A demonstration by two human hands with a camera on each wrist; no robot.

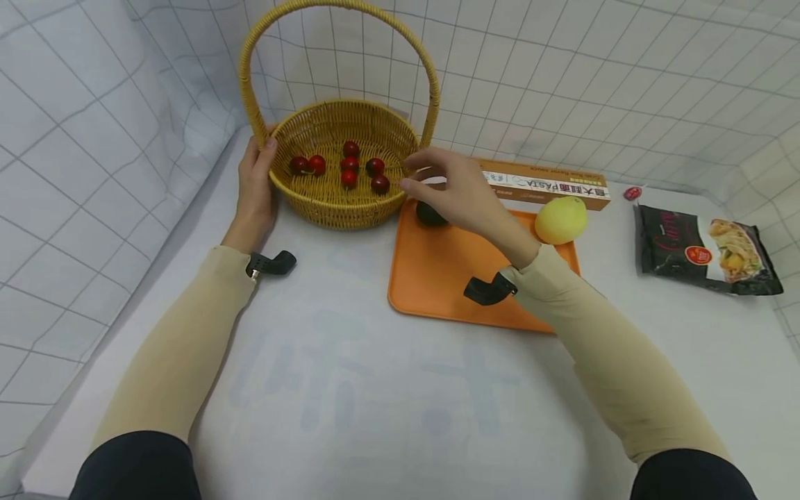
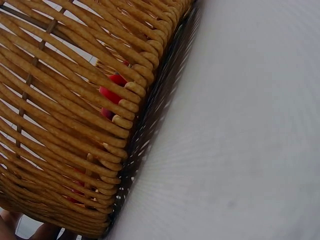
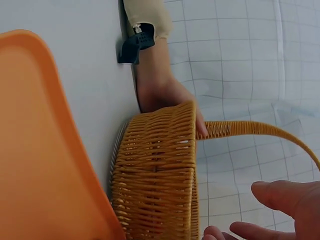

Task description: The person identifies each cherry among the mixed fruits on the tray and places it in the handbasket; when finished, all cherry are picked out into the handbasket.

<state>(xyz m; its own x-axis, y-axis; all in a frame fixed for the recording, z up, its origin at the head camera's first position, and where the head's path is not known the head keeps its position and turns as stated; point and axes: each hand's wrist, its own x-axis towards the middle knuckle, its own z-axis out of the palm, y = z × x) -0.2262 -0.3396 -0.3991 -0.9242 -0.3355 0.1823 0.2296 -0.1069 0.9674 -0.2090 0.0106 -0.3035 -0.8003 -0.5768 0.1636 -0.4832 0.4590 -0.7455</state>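
Note:
A yellow wicker basket (image 1: 340, 217) with a tall arched handle (image 1: 340, 5) stands at the back, left of centre. Several dark red cherries (image 1: 348, 164) lie inside it, some with stems. My left hand (image 1: 255, 184) grips the basket's left side, thumb at the rim; its other fingers are mostly hidden behind the wicker. At the right rim is my right hand (image 1: 459, 187), its fingers bent a little, near a cherry (image 1: 375, 167) and its stem. In the right wrist view, the thumb (image 3: 282, 196) and fingers stand apart with nothing visible between them.
An orange tray (image 1: 450, 292) lies under my right forearm, bearing a dark round object (image 1: 430, 214), partly hidden, and a yellow fruit (image 1: 561, 220). Behind it is a pasta box (image 1: 544, 182). To the right are a small red item (image 1: 632, 193) and a black food packet (image 1: 706, 250).

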